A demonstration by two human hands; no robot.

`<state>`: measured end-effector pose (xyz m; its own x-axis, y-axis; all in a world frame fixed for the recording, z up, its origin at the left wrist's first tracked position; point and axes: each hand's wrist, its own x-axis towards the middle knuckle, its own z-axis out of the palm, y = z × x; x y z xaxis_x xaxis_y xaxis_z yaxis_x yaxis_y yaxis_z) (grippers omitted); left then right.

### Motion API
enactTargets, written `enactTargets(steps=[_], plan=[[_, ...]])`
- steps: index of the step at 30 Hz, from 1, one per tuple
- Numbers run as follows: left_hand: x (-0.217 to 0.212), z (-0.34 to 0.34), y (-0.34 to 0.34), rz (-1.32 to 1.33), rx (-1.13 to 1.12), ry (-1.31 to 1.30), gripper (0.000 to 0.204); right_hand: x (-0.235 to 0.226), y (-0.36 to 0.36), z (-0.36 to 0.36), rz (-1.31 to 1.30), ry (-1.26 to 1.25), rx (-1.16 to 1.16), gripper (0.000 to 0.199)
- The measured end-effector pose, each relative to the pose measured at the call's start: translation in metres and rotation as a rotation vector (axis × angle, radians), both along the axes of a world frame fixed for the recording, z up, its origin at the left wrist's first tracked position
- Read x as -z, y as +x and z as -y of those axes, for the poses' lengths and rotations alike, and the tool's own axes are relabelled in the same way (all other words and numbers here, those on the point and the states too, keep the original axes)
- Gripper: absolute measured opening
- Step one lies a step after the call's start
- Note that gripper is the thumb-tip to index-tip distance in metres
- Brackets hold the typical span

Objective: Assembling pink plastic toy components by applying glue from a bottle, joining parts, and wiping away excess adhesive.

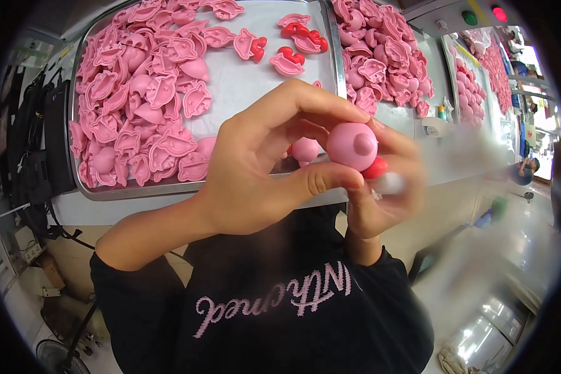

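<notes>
In front of my chest, my left hand (255, 156) pinches a round pink plastic piece (349, 144) with a small knob, between thumb and bent fingers. Curled around the far side of the same piece, my right hand (389, 177) is partly blurred. A glossy red part (375, 167) sits against the pink piece, by the right fingers. Something whitish beside it is too smeared to name. Another pink ball-shaped piece (305, 150) shows behind my left hand, close to the tray's near edge.
A metal tray (187, 189) holds a heap of pink shell-like pieces (149, 93); a few lie paired with red parts (293, 56). To the right are a second pink heap (386, 56) and a small bottle (442, 112). A fan (59, 358) stands lower left.
</notes>
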<state>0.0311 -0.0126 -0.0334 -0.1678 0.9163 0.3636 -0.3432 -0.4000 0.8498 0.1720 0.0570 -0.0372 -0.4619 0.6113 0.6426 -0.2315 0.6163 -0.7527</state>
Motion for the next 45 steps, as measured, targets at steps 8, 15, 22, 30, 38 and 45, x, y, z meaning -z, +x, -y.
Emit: enactTargets(steps=[8,15,22,30,38,45], plan=[[-0.001,0.001,-0.010,-0.492,-0.291,0.205,0.044,-0.001,0.002,0.009,-0.117,-0.478,-0.130,0.027],[-0.001,-0.002,-0.005,-0.709,-0.500,0.256,0.044,-0.002,-0.003,0.001,0.002,-0.321,-0.174,0.037],[-0.006,-0.004,-0.012,-1.003,-0.482,-0.165,0.034,-0.007,-0.002,-0.010,0.108,-0.476,0.024,0.017],[-0.002,-0.004,-0.013,-1.030,-0.442,-0.323,0.031,0.000,0.038,-0.029,0.286,-0.284,0.475,0.035],[-0.034,-0.006,-0.044,-1.016,-0.613,-0.377,0.024,0.023,0.097,-0.040,0.522,0.170,0.687,0.032],[-0.045,0.003,-0.045,-1.195,-0.517,-0.382,0.022,0.047,0.150,-0.068,0.375,0.023,0.818,0.043]])
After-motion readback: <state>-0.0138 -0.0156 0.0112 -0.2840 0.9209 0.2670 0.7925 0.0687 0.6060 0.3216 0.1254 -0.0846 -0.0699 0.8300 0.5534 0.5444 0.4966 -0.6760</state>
